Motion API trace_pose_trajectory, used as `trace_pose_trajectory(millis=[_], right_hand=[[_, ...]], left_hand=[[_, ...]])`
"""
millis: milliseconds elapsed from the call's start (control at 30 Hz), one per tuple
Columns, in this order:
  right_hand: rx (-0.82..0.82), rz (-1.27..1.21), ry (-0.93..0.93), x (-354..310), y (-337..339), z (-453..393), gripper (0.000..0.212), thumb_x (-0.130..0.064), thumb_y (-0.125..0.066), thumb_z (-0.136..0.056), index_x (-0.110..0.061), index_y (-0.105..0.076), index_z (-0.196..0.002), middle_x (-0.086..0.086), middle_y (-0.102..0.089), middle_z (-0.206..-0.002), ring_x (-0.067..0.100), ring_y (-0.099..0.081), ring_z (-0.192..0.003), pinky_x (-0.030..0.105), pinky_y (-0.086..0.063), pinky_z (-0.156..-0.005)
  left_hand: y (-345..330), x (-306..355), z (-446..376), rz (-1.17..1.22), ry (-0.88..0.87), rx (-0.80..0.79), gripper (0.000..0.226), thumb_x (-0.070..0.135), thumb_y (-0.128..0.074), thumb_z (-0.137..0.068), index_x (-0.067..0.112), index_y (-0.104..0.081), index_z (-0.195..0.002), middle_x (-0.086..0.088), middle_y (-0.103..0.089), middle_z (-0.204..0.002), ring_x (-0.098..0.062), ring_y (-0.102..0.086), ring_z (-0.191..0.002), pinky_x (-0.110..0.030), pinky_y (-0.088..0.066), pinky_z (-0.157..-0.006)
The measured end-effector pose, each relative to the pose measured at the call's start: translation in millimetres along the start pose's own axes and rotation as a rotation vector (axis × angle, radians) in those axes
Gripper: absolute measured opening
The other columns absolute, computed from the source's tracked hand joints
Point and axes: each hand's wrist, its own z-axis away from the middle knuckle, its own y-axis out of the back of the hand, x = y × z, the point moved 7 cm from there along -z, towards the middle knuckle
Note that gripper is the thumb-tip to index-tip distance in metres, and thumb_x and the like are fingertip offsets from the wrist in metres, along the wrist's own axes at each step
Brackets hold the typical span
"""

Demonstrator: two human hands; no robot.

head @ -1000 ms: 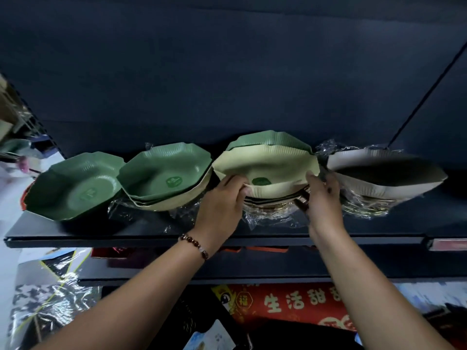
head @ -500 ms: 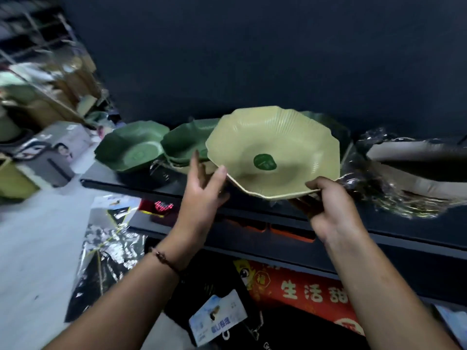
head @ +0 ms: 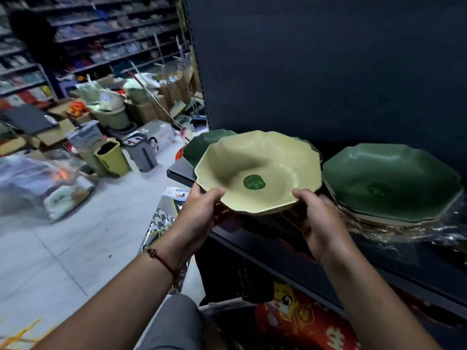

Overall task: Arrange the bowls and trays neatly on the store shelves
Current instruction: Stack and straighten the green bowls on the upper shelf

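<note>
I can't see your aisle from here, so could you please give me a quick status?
Both hands, left and right, grip yellow bowl off the shelf. Green stack at right. Nothing in the way.

Dim shelf bay, brighter aisle at left, blurred left edge, wide-angle bending at borders

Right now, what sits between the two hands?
In the head view, the pale yellow-green bowl with a green sticker spans the gap; the left hand and right hand grip its near rim, thumbs over the edge.
</note>
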Motion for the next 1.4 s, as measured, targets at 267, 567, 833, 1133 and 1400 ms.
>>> trace_pose_trajectory(millis=[267,567,833,1133,1400], right_hand=[[-0.033,0.009,0.095,-15.7,-41.3,-23.6,0.028,-0.017,-0.060,-0.089,-0.013,-0.059,-0.117,0.006,-0.071,-0.109,0.023,-0.068,-0.100,0.043,-0.054,-0.092],[0.033,0.066,0.130,-2.4,-117.3,-107.4,0.027,-0.010,-0.059,-0.093,-0.014,-0.055,-0.119,0.007,-0.068,-0.112,0.026,-0.068,-0.098,0.040,-0.059,-0.078],[0.249,0.175,0.137,26.6,-206.2,-201.4,0.025,-0.005,-0.056,-0.092,-0.023,-0.056,-0.110,0.004,-0.064,-0.117,0.023,-0.062,-0.105,0.038,-0.057,-0.078],[0.414,0.518,0.133,41.1,-243.0,-255.5,0.034,-0.004,-0.059,-0.085,-0.016,-0.058,-0.116,0.002,-0.066,-0.108,0.022,-0.063,-0.100,0.040,-0.057,-0.084],[0.576,1.166,0.039,55.4,-240.2,-274.6,0.048,-0.007,-0.047,-0.091,-0.004,-0.036,-0.137,0.014,-0.056,-0.128,0.034,-0.057,-0.109,0.029,-0.039,-0.072]], left_hand=[[17.7,28.1,-35.9,0.038,-0.047,-0.040,0.024,0.003,-0.046,-0.096,0.008,-0.051,-0.119,-0.007,-0.067,-0.085,-0.027,-0.062,-0.073,-0.037,-0.059,-0.062],[83.9,34.6,-155.7,-0.038,-0.079,-0.077,0.028,0.013,-0.059,-0.092,0.015,-0.058,-0.120,-0.005,-0.071,-0.108,-0.019,-0.067,-0.085,-0.039,-0.056,-0.085],[163.0,57.5,-295.4,-0.401,-0.232,-0.100,0.021,0.023,-0.066,-0.089,0.011,-0.068,-0.106,0.004,-0.072,-0.092,0.002,-0.065,-0.077,-0.014,-0.047,-0.064],[193.8,35.5,-370.5,-0.576,-0.264,-0.116,0.035,0.024,-0.066,-0.088,0.010,-0.064,-0.120,0.002,-0.068,-0.106,-0.015,-0.062,-0.097,-0.020,-0.043,-0.078],[204.6,-12.6,-386.0,-0.623,-0.210,-0.220,0.044,0.037,-0.070,-0.085,0.022,-0.058,-0.124,0.009,-0.068,-0.111,-0.008,-0.061,-0.100,-0.025,-0.047,-0.082]])
